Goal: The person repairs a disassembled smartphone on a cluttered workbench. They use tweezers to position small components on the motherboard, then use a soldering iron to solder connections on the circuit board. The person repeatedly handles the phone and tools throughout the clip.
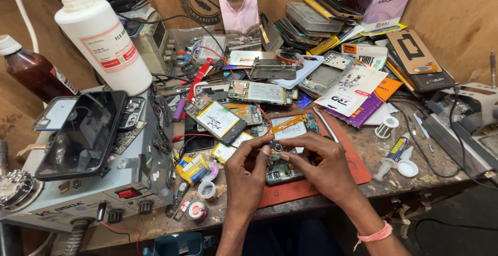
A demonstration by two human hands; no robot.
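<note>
Resting on the red work mat (311, 186) at the near edge of the tabletop (384, 152), an opened phone (282, 170) lies face down with its back cover off. Its green circuit board and small metal shields are exposed; much of the body is hidden beneath the two hands. An orange flex ribbon (288, 123) runs from the upper part of the phone toward the far left, crossing a white battery (291, 130).

The left hand (248, 170) sits at the left side of the phone. Its grip is together: thumb and forefinger pinch a small dark component (276, 146) directly above the board. The right hand (320, 165) lies over the right side of the phone. Its fingertips meet the left hand's at the same component; whether they clamp it or only touch it cannot be told. A pink band (374, 233) circles the right wrist.

Surrounding items:
- A second opened phone (217, 118), with a white-labelled battery, lies just beyond the mat to the left.
- A white plastic bottle (104, 40) stands at the far left, behind a grey rework station (93, 188).
- A cracked black screen panel (83, 134) rests on top of the station.
- A syringe (394, 155) lies to the right of the mat.
</note>
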